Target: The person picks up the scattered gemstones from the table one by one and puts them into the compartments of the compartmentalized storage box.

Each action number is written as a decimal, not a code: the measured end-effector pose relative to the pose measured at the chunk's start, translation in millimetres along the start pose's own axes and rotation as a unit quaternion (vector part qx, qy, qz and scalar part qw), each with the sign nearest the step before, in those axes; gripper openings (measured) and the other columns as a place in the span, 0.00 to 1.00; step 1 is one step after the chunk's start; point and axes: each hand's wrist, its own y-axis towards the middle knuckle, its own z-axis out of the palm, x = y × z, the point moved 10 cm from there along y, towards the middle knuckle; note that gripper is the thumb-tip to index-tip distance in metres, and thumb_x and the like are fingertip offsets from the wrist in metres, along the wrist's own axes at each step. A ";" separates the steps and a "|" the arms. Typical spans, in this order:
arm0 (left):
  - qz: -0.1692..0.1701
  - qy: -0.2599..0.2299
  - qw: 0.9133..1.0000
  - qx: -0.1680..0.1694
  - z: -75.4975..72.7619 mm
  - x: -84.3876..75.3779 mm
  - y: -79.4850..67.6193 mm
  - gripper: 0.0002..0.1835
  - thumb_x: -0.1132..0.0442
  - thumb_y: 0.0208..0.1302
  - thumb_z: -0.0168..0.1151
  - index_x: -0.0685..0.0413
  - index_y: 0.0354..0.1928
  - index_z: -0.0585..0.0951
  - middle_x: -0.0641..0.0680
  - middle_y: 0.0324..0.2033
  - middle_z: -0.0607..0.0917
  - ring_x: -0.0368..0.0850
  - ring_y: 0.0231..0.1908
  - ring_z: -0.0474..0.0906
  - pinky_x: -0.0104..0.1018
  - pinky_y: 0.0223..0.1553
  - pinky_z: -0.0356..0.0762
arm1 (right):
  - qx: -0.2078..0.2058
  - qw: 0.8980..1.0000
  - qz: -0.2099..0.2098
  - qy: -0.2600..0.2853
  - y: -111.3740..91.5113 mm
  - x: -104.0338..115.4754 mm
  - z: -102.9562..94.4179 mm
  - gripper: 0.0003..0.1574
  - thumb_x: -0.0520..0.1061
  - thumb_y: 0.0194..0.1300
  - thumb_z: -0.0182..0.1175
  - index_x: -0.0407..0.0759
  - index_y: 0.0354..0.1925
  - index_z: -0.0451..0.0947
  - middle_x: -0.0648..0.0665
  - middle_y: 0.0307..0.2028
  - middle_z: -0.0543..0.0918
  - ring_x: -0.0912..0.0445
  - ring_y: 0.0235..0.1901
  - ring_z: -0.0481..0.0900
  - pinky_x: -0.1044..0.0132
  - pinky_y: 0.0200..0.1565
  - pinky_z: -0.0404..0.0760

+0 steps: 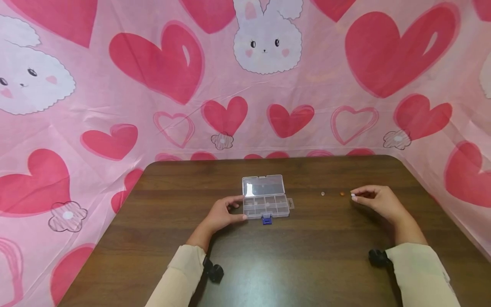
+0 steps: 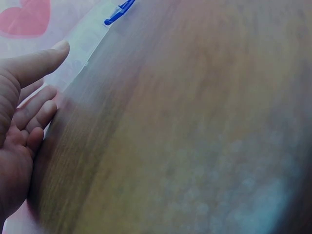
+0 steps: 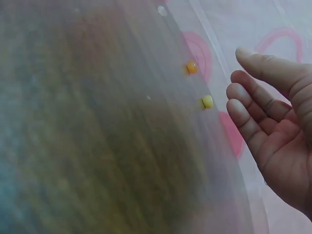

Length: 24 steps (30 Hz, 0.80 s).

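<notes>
A clear plastic compartment box [image 1: 266, 206] lies on the table with its lid [image 1: 263, 186] raised at the back and its blue latch [image 1: 267, 220] hanging at the front. My left hand [image 1: 221, 216] holds the box's left end, thumb at the front corner and fingers farther back. Over on the right, my right hand [image 1: 380, 204] has thumb and forefinger either side of a small pale bead [image 1: 353, 195]. The right wrist view shows this bead as yellow [image 3: 208, 101], on the table and apart from the fingertips. Left of it lie an orange bead [image 1: 342, 194] and a clear bead [image 1: 322, 193].
The brown wooden table [image 1: 291, 264] runs back to a pink cloth [image 1: 245, 89] printed with hearts and rabbits. A hanging tab [image 1: 291, 204] sticks out from the box's right end. Dark wrist cameras [image 1: 215, 273] sit at both cuffs.
</notes>
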 end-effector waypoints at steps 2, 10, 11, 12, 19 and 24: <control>0.001 0.001 1.000 0.000 -0.6 0.4 -0.2 0.32 0.56 0.48 0.79 0.48 0.59 0.81 0.47 0.49 0.83 0.45 0.48 0.76 0.46 0.53 0.70 | -0.002 1.000 -0.003 -0.002 -0.1 3.1 1.2 0.19 0.46 0.60 0.70 0.34 0.44 0.84 0.43 0.36 0.86 0.64 0.31 0.76 0.73 0.32 0.75; 0.009 -0.001 1.000 0.002 0.6 1.0 -0.1 0.32 0.56 0.49 0.79 0.48 0.59 0.81 0.47 0.50 0.83 0.46 0.48 0.76 0.47 0.54 0.70 | -0.002 1.000 -0.019 0.003 -2.2 13.6 6.0 0.17 0.45 0.60 0.70 0.35 0.44 0.85 0.47 0.35 0.86 0.63 0.32 0.77 0.73 0.33 0.75; 0.009 -0.001 1.000 0.003 1.0 1.5 -0.1 0.32 0.56 0.49 0.79 0.48 0.59 0.81 0.47 0.50 0.83 0.46 0.48 0.76 0.47 0.54 0.70 | -0.003 1.000 -0.023 0.007 -2.5 15.4 6.3 0.16 0.44 0.60 0.70 0.35 0.44 0.85 0.48 0.34 0.86 0.62 0.31 0.77 0.72 0.33 0.75; 0.010 0.000 1.000 0.004 1.4 1.8 -0.1 0.32 0.56 0.49 0.78 0.48 0.59 0.80 0.47 0.51 0.83 0.46 0.49 0.76 0.47 0.54 0.70 | -0.003 1.000 -0.028 0.009 -2.8 17.4 6.5 0.16 0.44 0.60 0.70 0.35 0.44 0.85 0.49 0.34 0.86 0.62 0.31 0.77 0.72 0.33 0.75; 0.007 0.001 1.000 0.003 1.1 1.5 0.5 0.32 0.56 0.49 0.79 0.48 0.59 0.80 0.48 0.50 0.83 0.46 0.48 0.76 0.47 0.54 0.70 | 0.006 0.998 -0.049 0.039 -3.7 31.6 10.1 0.14 0.43 0.61 0.69 0.34 0.43 0.84 0.47 0.34 0.86 0.62 0.32 0.78 0.72 0.33 0.76; 0.015 0.008 1.000 0.001 0.0 -0.1 0.6 0.33 0.56 0.49 0.78 0.49 0.60 0.80 0.49 0.50 0.83 0.47 0.48 0.76 0.48 0.54 0.70 | 0.003 0.996 -0.063 0.059 -3.2 44.8 11.8 0.13 0.40 0.60 0.69 0.33 0.42 0.84 0.51 0.33 0.86 0.63 0.32 0.79 0.72 0.32 0.77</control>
